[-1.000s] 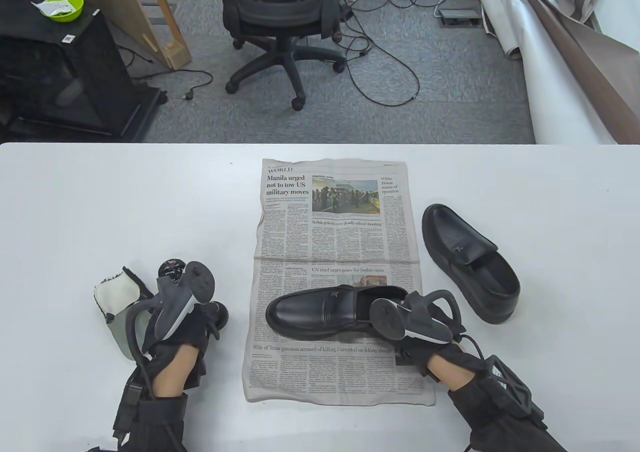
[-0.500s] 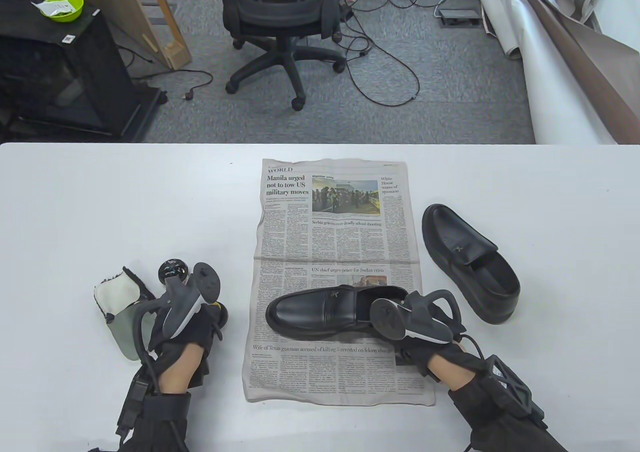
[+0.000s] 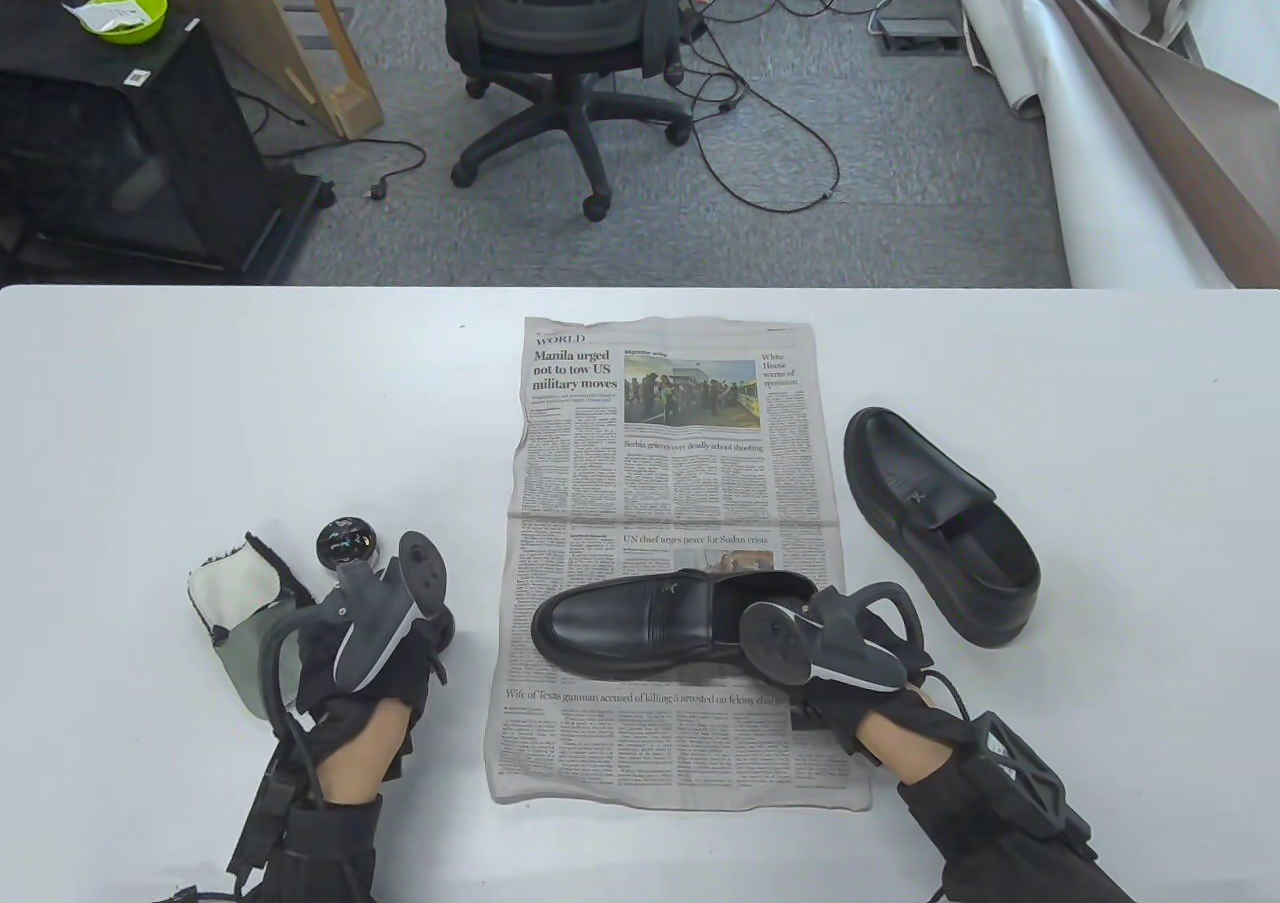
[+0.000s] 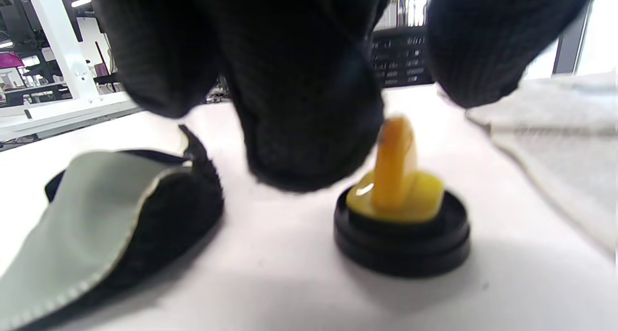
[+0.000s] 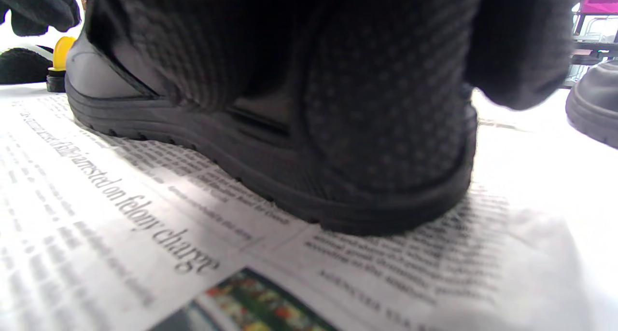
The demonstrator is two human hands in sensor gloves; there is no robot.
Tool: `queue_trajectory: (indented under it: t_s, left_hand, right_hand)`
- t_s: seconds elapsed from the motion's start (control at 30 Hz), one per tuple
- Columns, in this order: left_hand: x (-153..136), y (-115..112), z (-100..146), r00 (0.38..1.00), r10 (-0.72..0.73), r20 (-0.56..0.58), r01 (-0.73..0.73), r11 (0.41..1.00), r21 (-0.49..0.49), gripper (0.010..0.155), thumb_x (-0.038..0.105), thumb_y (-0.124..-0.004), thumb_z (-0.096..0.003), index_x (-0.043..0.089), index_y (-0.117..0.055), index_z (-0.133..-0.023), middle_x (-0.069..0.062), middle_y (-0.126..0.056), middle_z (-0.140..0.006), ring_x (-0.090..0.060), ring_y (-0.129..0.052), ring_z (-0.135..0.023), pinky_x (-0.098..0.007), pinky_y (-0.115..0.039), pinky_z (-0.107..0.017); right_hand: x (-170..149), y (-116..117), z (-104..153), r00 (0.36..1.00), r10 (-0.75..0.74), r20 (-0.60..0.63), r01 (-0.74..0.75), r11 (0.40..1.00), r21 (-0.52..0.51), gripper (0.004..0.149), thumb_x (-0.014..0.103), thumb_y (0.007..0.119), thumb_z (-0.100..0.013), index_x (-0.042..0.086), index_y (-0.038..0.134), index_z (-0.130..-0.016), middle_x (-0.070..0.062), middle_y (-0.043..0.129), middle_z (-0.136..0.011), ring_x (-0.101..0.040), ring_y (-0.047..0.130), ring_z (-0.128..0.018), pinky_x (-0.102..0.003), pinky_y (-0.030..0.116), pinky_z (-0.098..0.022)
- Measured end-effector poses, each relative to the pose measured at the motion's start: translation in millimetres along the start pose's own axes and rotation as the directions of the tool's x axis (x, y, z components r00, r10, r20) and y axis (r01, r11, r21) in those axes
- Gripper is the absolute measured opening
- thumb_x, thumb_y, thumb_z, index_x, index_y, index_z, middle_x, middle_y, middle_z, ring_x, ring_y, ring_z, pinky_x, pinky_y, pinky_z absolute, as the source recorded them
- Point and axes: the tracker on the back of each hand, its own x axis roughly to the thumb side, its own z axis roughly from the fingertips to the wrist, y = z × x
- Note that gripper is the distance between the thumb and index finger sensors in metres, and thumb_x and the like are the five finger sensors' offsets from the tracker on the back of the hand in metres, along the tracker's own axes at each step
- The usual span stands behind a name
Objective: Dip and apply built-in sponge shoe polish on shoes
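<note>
The right hand [image 3: 850, 668] grips the heel of the black loafer [image 3: 640, 623] standing on the newspaper [image 3: 670, 443]. The left hand [image 3: 365, 663] hangs over the polish lid [image 4: 401, 234], fingertips [image 4: 309, 143] beside its yellow sponge handle [image 4: 393, 169]; whether they touch it I cannot tell. The open polish tin [image 3: 345, 541] sits just beyond on the table [image 3: 150, 423].

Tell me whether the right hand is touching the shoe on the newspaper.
Touching. The right wrist view shows the right hand with gloved fingers pressed against the heel of the shoe.
</note>
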Motion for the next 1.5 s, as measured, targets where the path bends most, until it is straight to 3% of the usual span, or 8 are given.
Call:
queue_trajectory:
  t_s: [0.1, 0.23, 0.43, 0.6, 0.73, 0.9, 1.07, 1.5]
  left_hand:
    - [-0.7, 9.3, 8.0, 0.999, 0.050, 0.016, -0.051, 0.993, 0.103, 0.064, 0.059, -0.088, -0.0404, 0.016, -0.084, -0.087, -0.007, -0.105, -0.067, -0.006, -0.111, -0.031, -0.040, -0.090, -0.048]
    - [-2.8, 14.7, 11.1, 0.992, 0.111, 0.059, -0.120, 0.978, 0.168, 0.065, 0.059, -0.086, -0.0410, 0.018, -0.079, -0.091, -0.007, -0.099, -0.076, -0.009, -0.110, -0.041, -0.043, -0.086, -0.054]
    - [-7.2, 21.5, 16.5, 0.978, 0.178, 0.106, -0.199, 0.950, 0.239, 0.069, 0.059, -0.086, -0.0409, 0.021, -0.072, -0.096, -0.009, -0.089, -0.088, -0.017, -0.104, -0.062, -0.049, -0.079, -0.063]
    - [-4.6, 22.4, 19.2, 0.973, 0.170, 0.157, -0.205, 0.946, 0.249, 0.076, 0.062, -0.085, -0.0401, 0.024, -0.064, -0.102, -0.009, -0.078, -0.100, -0.024, -0.095, -0.080, -0.055, -0.072, -0.070]
    - [-2.6, 20.6, 19.2, 0.970, 0.150, 0.189, -0.194, 0.951, 0.240, 0.081, 0.064, -0.084, -0.0398, 0.025, -0.057, -0.105, -0.009, -0.069, -0.107, -0.029, -0.085, -0.092, -0.059, -0.066, -0.074]
    - [1.6, 15.6, 17.5, 0.973, 0.113, 0.199, -0.156, 0.964, 0.216, 0.083, 0.065, -0.082, -0.0402, 0.026, -0.053, -0.107, -0.010, -0.060, -0.112, -0.034, -0.077, -0.098, -0.062, -0.061, -0.076]
    - [4.0, 12.9, 16.8, 0.975, 0.092, 0.203, -0.133, 0.970, 0.201, 0.082, 0.064, -0.081, -0.0412, 0.025, -0.052, -0.107, -0.011, -0.058, -0.113, -0.035, -0.075, -0.099, -0.062, -0.059, -0.076]
    - [7.6, 11.5, 18.2, 0.974, 0.071, 0.217, -0.111, 0.978, 0.176, 0.084, 0.065, -0.080, -0.0415, 0.025, -0.048, -0.108, -0.012, -0.052, -0.116, -0.039, -0.068, -0.103, -0.064, -0.054, -0.078]
  right_hand:
    - [1.8, -1.5, 2.9, 1.000, 0.019, 0.022, -0.018, 0.999, -0.031, 0.043, 0.050, 0.085, -0.034, 0.028, 0.094, -0.069, 0.001, 0.099, -0.055, -0.007, 0.110, -0.019, -0.034, 0.092, -0.037]
    - [3.9, -10.8, 9.8, 0.999, 0.037, 0.023, -0.034, 0.992, -0.120, 0.043, 0.051, 0.086, -0.033, 0.026, 0.098, -0.067, 0.002, 0.102, -0.051, -0.006, 0.112, -0.015, -0.031, 0.095, -0.035]
    - [-13.2, -51.0, 29.4, 0.999, 0.003, -0.052, -0.020, 0.943, -0.331, 0.044, 0.051, 0.088, -0.032, 0.024, 0.100, -0.064, 0.001, 0.105, -0.047, -0.004, 0.113, -0.009, -0.030, 0.097, -0.031]
    - [-55.4, -82.0, 46.3, 0.970, -0.098, -0.223, -0.036, 0.849, -0.528, 0.044, 0.050, 0.088, -0.033, 0.021, 0.100, -0.064, 0.000, 0.106, -0.041, -0.003, 0.111, -0.001, -0.029, 0.097, -0.023]
    - [-106.0, -92.9, 61.3, 0.880, -0.204, -0.428, -0.107, 0.795, -0.597, 0.045, 0.047, 0.087, -0.034, 0.018, 0.099, -0.067, -0.001, 0.106, -0.040, -0.003, 0.111, 0.000, -0.029, 0.099, -0.022]
    - [-161.5, -87.6, 76.1, 0.743, -0.168, -0.648, -0.270, 0.811, -0.520, 0.046, 0.043, 0.085, -0.037, 0.016, 0.097, -0.071, -0.004, 0.106, -0.044, -0.005, 0.113, -0.003, -0.031, 0.099, -0.024]
    - [-207.5, -67.0, 89.7, 0.631, -0.217, -0.744, -0.225, 0.867, -0.444, 0.047, 0.041, 0.083, -0.038, 0.014, 0.095, -0.075, -0.006, 0.106, -0.048, -0.007, 0.115, -0.007, -0.032, 0.100, -0.027]
    - [-244.3, -18.8, 84.9, 0.562, -0.175, -0.808, -0.129, 0.947, -0.295, 0.047, 0.039, 0.082, -0.039, 0.014, 0.094, -0.077, -0.008, 0.106, -0.052, -0.009, 0.119, -0.012, -0.033, 0.101, -0.030]
